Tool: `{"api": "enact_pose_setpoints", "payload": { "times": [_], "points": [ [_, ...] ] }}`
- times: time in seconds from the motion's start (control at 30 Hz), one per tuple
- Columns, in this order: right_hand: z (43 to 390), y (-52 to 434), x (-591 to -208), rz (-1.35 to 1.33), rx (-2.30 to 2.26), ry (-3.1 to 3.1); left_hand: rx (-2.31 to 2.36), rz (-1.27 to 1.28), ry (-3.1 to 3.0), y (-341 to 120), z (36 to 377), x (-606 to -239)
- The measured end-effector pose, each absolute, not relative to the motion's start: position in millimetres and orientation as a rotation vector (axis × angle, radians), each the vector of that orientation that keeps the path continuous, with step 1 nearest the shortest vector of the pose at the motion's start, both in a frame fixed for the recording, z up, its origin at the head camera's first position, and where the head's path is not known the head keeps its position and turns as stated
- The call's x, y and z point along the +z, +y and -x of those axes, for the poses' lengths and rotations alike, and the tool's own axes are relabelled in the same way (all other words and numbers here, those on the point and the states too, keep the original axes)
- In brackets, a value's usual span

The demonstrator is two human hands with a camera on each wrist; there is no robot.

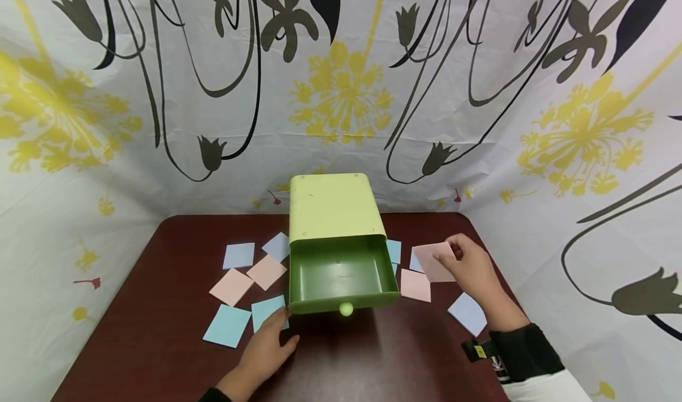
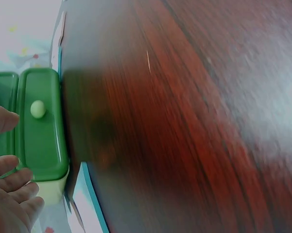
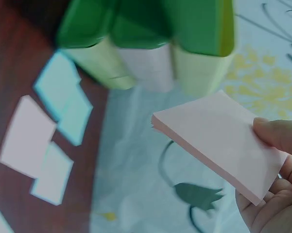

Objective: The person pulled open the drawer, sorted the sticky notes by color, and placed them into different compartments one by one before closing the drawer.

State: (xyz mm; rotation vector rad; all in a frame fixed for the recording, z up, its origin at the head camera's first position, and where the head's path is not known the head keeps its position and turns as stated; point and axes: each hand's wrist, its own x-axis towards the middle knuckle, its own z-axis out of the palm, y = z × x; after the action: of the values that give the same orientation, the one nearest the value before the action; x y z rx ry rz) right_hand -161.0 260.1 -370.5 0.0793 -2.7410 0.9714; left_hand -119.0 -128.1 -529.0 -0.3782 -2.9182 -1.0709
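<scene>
My right hand (image 1: 476, 275) pinches a pad of pink sticky notes (image 3: 216, 143) by one edge, thumb on top, raised over the right side of the table. Toward the left, my left hand (image 1: 268, 350) has its fingers loosely extended beside the front left corner of a green drawer (image 1: 341, 272), overlapping a light blue pad (image 1: 266, 310). The drawer is pulled out of a pale yellow-green cabinet (image 1: 335, 203). Its inside shows bare green plastic, and a round light green knob (image 1: 346, 309) sits on its front.
Left of the cabinet lie pink pads (image 1: 231, 287), lavender pads (image 1: 238, 255) and a turquoise pad (image 1: 227, 326). On the right are a pink pad (image 1: 415, 285), a lavender pad (image 1: 469, 314) and a blue pad (image 1: 394, 251). A patterned curtain (image 1: 341, 147) hangs behind the dark red table (image 1: 341, 366).
</scene>
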Motion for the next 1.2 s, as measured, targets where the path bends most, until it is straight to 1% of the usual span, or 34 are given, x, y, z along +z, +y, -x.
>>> {"api": "enact_pose_setpoints", "payload": {
  "times": [0.23, 0.43, 0.67, 1.2],
  "points": [
    [166.2, 238.0, -345.6, -0.142, 1.074, -2.664, -1.019, 0.291, -2.898, -142.4, 119.4, -526.1],
    [170.2, 214.3, -335.9, -0.194, 1.149, -2.679, -1.050, 0.252, -2.887, -152.1, 121.1, -523.2],
    [177.2, 188.0, -339.1, -0.229, 1.181, -2.708, -1.066, 0.222, -2.868, -163.1, 126.1, -516.4],
    [187.1, 139.9, -360.0, -0.438, 1.234, -2.826, -1.068, 0.144, -2.857, -176.4, 131.7, -502.6]
  ]
}}
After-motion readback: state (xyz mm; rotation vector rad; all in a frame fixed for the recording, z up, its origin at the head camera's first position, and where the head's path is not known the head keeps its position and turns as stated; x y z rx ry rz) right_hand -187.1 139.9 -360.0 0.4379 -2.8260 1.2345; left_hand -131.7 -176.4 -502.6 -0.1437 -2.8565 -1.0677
